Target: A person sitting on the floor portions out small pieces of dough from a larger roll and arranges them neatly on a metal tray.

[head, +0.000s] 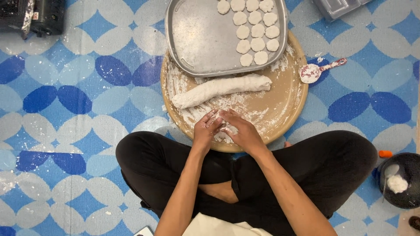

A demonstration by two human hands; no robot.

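I sit cross-legged on the floor before a round tan board dusted with flour. My left hand and my right hand are cupped together over the board's near edge, and a small white piece of dough is pressed between the fingers. A long white roll of dough lies across the board just beyond my hands. Farther back a metal tray rests on the board's far rim, with several flat round dough discs laid in rows on its right side.
A patterned spoon coated in flour lies right of the board. A dark bowl of white flour with a spoon stands at the lower right, next to an orange cap. Dark equipment sits top left, a grey container top right.
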